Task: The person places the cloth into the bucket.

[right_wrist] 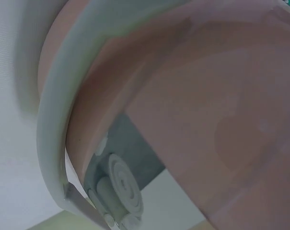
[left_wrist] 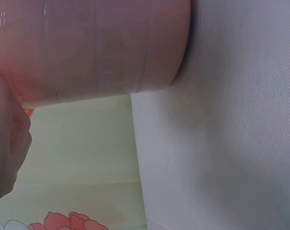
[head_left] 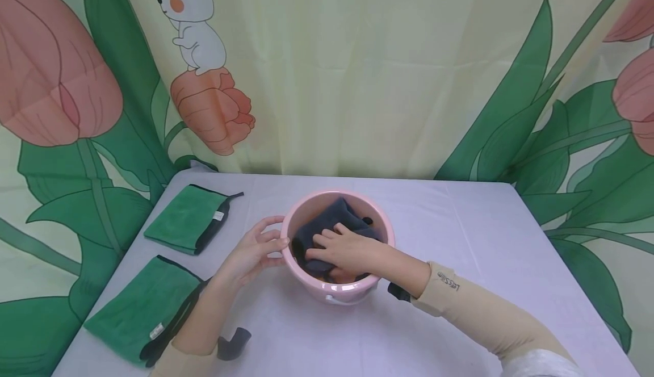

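Note:
A pink bucket (head_left: 344, 293) stands on the table with a dark navy cloth (head_left: 334, 213) bunched inside it. My left hand (head_left: 258, 246) holds the bucket at the left of its rim, thumb at the edge and fingers along the outside wall. The left wrist view shows those bent fingers (left_wrist: 10, 129) against the pink wall. Over the rim reaches my right hand (head_left: 349, 250), its spread fingers resting on the navy cloth; the thumb is lower and partly hidden. Close up in the right wrist view are the bucket's pink wall (right_wrist: 221, 105) and its pale handle (right_wrist: 53, 124).
Two folded green cloths with dark edging lie at the left, one farther back (head_left: 184, 218) and one nearer (head_left: 143, 309), beside my left forearm. A patterned curtain (head_left: 347, 82) hangs behind the white-covered table (head_left: 449, 235).

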`<state>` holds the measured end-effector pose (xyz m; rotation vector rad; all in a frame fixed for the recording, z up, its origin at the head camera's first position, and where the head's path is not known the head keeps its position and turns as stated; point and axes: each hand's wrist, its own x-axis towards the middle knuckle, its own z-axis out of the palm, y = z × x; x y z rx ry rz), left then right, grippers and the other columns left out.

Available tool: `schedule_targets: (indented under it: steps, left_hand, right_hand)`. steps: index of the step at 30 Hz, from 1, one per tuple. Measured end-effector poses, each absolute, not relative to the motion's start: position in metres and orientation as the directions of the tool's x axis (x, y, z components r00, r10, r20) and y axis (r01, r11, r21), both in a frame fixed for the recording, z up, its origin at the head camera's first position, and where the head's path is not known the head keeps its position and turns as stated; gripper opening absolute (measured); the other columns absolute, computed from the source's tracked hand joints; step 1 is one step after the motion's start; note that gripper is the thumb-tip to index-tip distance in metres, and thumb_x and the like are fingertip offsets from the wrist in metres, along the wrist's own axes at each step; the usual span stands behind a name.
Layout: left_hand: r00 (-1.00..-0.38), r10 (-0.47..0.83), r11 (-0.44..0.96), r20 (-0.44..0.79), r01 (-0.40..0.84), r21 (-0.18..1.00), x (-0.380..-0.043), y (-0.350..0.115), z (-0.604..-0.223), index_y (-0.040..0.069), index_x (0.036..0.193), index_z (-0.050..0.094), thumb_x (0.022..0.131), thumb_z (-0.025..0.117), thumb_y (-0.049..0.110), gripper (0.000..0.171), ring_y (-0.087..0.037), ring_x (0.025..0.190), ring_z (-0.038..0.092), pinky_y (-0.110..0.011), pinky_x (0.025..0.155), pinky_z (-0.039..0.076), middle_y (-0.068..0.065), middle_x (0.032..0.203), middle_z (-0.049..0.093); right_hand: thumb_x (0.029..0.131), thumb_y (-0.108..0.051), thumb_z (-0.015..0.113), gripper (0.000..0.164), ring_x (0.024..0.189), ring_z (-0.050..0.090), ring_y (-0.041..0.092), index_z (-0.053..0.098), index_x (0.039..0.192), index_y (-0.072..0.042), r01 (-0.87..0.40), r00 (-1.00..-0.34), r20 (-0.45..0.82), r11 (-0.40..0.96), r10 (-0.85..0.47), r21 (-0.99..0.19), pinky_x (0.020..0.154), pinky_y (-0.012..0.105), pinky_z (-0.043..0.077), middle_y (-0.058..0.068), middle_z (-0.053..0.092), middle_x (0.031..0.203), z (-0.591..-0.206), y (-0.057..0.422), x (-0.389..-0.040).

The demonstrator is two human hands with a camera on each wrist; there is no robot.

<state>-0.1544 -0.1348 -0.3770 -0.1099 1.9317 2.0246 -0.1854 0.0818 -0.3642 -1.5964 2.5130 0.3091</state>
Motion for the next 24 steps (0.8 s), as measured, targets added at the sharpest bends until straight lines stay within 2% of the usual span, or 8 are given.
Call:
schedule_targets:
  steps: [8,17,21,24]
  left_hand:
    - [-0.941,0.194,-0.009,-0.279,-0.286,0.958,-0.154,-0.135,-0.377,0.012,0.135,0.033,0.084,0.062,0.011,0.059,-0.023,0.089,0.061,-0.036,0.078,0.052,-0.019,0.115,0.055]
    - [-0.941,0.179,-0.018,-0.287,-0.295,0.955,-0.154,-0.134,-0.378,0.016,0.134,0.034,0.083,0.063,0.011,0.059,-0.026,0.092,0.060,-0.036,0.079,0.052,-0.019,0.117,0.054]
    - [-0.942,0.188,-0.020,-0.279,-0.288,0.957,-0.155,-0.135,-0.379,0.014,0.134,0.033,0.084,0.063,0.010,0.059,-0.025,0.090,0.061,-0.037,0.079,0.052,-0.020,0.117,0.054]
    - [-0.941,0.191,-0.030,-0.280,-0.291,0.956,-0.155,-0.135,-0.379,0.014,0.134,0.034,0.083,0.063,0.009,0.058,-0.025,0.089,0.061,-0.037,0.079,0.052,-0.020,0.116,0.054]
  right_hand:
    - [0.081,-0.043,0.064,0.057,0.113,0.041,0.016,0.042,0.132,-0.028,-0.905,-0.425,-0.245,0.410,-0.871,0.113,0.095,0.038,0.034,0.000,0.048,0.125,-0.366,0.082,-0.186]
    - [0.078,-0.045,0.065,0.059,0.119,0.038,0.018,0.043,0.131,-0.033,-0.895,-0.443,-0.226,0.443,-0.867,0.054,0.101,0.045,0.028,-0.003,0.047,0.128,-0.362,0.088,-0.188]
    - [0.076,-0.047,0.066,0.061,0.120,0.038,0.018,0.042,0.131,-0.034,-0.895,-0.441,-0.178,0.447,-0.879,0.011,0.101,0.047,0.027,-0.003,0.046,0.128,-0.354,0.096,-0.190]
    - [0.075,-0.047,0.066,0.061,0.117,0.039,0.015,0.043,0.130,-0.032,-0.891,-0.442,-0.090,0.448,-0.893,-0.070,0.101,0.047,0.025,-0.005,0.045,0.125,-0.343,0.105,-0.192]
